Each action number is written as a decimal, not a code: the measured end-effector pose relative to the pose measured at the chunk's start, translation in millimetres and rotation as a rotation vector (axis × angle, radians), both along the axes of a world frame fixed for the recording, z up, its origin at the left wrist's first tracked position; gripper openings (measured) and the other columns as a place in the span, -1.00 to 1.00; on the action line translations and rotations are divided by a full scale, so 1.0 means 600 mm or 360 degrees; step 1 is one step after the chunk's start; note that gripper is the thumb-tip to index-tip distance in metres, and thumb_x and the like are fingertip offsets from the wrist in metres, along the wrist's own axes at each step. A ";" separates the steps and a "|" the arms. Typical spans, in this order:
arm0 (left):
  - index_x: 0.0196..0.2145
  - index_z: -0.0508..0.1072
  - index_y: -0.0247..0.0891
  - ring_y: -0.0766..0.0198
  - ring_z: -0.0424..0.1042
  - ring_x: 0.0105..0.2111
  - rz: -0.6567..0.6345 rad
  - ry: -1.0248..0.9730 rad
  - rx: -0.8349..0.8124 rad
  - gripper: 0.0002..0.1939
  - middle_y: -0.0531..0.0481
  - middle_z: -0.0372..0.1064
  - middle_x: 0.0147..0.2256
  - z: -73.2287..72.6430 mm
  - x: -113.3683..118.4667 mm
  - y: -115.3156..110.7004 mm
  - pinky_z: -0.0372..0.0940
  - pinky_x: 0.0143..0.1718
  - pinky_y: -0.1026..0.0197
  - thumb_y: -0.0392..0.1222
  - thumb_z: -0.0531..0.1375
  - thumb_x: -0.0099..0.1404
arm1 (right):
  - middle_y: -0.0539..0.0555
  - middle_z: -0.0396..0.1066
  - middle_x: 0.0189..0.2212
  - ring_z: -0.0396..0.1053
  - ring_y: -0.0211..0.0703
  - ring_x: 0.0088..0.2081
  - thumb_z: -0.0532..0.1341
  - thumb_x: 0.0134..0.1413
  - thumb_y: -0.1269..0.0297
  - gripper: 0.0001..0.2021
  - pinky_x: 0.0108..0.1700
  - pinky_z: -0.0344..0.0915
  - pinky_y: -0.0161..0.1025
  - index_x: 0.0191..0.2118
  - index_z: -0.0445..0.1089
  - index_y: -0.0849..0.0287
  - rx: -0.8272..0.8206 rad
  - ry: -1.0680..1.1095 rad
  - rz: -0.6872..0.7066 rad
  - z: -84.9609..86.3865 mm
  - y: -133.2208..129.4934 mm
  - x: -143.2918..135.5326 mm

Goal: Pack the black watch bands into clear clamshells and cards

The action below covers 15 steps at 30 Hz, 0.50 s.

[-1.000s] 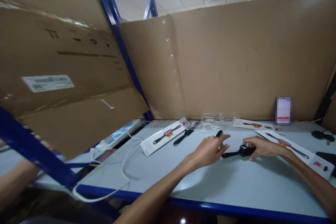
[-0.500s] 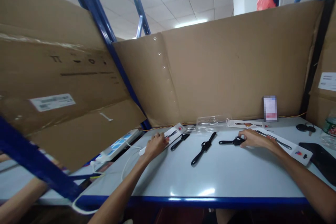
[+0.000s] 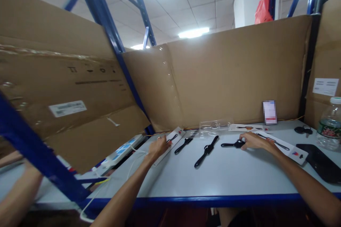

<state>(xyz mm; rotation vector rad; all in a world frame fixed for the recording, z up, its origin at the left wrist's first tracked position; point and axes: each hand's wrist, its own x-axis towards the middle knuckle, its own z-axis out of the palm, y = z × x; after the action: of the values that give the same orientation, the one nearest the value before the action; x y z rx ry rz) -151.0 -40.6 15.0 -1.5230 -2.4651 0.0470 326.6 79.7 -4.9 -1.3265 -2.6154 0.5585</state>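
My left hand (image 3: 159, 147) is closed on a white packaging card (image 3: 176, 138) printed with a picture of a black tool; the fingers cover part of it. Just right of this card lies a black spokeshave (image 3: 181, 148). Another black spokeshave (image 3: 206, 151) rests slantwise in the middle of the table, touched by neither hand. Farther right, my right hand (image 3: 253, 140) grips the right part of a third spokeshave (image 3: 229, 145), whose left handle points left along the tabletop. Under and beside my right wrist lies a second printed card (image 3: 290, 151).
Behind the tools lie clear plastic packaging (image 3: 213, 127) and another printed card (image 3: 243, 127). A phone (image 3: 270, 112) leans on the cardboard wall (image 3: 226, 78). Keys (image 3: 303, 129), a black pouch-like object (image 3: 322, 163) and a bottle (image 3: 329, 127) are right; a power strip (image 3: 125, 150) is left.
The camera view has tilted up and shifted right, bringing more of the bottle into sight. The card in my left hand has turned slightly. My right hand keeps its hold on the spokeshave.
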 end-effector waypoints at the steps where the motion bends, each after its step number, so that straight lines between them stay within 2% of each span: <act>1: 0.08 0.33 -0.43 -0.19 0.41 0.03 0.0012 0.0022 0.0011 -0.56 -0.46 0.39 0.02 0.001 0.003 0.003 0.29 -0.11 0.00 -0.05 -0.01 0.41 | 0.10 0.50 -0.21 0.42 -0.07 -0.23 0.37 -0.13 0.23 -0.58 -0.35 0.13 -0.32 -0.06 0.52 0.12 0.0000 0.0000 -0.0001 -0.001 0.001 0.000; 3: 0.15 0.27 -0.46 -0.24 0.31 0.12 -0.0033 0.0080 0.0052 -0.53 -0.51 0.29 0.11 0.002 0.019 0.011 0.27 -0.04 -0.05 -0.10 0.02 0.39 | 0.10 0.51 -0.20 0.42 -0.06 -0.23 0.38 -0.14 0.24 -0.57 -0.35 0.13 -0.31 -0.05 0.52 0.13 0.0011 -0.0010 -0.0011 -0.002 0.002 -0.001; 4: 0.19 0.24 -0.45 -0.23 0.27 0.15 -0.0118 0.0098 0.0074 -0.51 -0.50 0.25 0.14 0.003 0.034 0.017 0.24 0.00 -0.06 -0.12 0.03 0.39 | 0.11 0.51 -0.21 0.42 -0.06 -0.23 0.39 -0.15 0.24 -0.57 -0.34 0.13 -0.31 -0.06 0.52 0.14 0.0022 -0.0012 -0.0015 -0.003 0.002 -0.002; 8: 0.24 0.20 -0.30 -0.06 0.29 0.15 -0.0717 -0.0014 0.0071 -0.48 -0.35 0.28 0.15 0.005 0.119 0.060 0.16 0.13 -0.01 -0.15 0.10 0.36 | 0.11 0.51 -0.23 0.42 -0.06 -0.21 0.40 -0.14 0.23 -0.58 -0.31 0.14 -0.30 -0.07 0.52 0.14 0.0057 0.0001 -0.0010 -0.003 0.001 -0.004; 10: 0.26 0.19 -0.25 -0.05 0.27 0.19 -0.0887 -0.0118 0.0046 -0.44 -0.32 0.27 0.19 0.007 0.161 0.095 0.11 0.18 0.00 -0.16 0.14 0.33 | 0.11 0.51 -0.23 0.42 -0.05 -0.21 0.41 -0.15 0.22 -0.58 -0.31 0.14 -0.30 -0.08 0.53 0.14 0.0061 0.0010 0.0001 -0.003 0.000 -0.004; 12: 0.26 0.20 -0.30 -0.11 0.30 0.18 -0.0878 -0.0248 0.0037 -0.45 -0.38 0.28 0.19 0.009 0.190 0.137 0.14 0.16 -0.05 -0.14 0.12 0.35 | 0.12 0.51 -0.22 0.43 -0.04 -0.22 0.41 -0.15 0.22 -0.58 -0.33 0.14 -0.30 -0.07 0.53 0.13 0.0056 0.0014 0.0002 -0.002 -0.001 -0.003; 15: 0.16 0.30 -0.44 -0.19 0.42 0.07 -0.0781 -0.0409 0.0026 -0.47 -0.51 0.38 0.08 0.013 0.204 0.195 0.26 0.03 -0.07 -0.10 0.14 0.32 | 0.13 0.52 -0.20 0.43 -0.03 -0.22 0.42 -0.16 0.21 -0.57 -0.36 0.13 -0.30 -0.07 0.54 0.13 0.0036 -0.0005 -0.0033 0.000 -0.004 -0.003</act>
<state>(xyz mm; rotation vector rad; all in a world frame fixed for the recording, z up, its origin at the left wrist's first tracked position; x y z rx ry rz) -28.7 76.2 22.6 -2.1972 -2.1784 -0.2695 324.9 77.2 -5.0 -1.3473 -2.5991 0.5223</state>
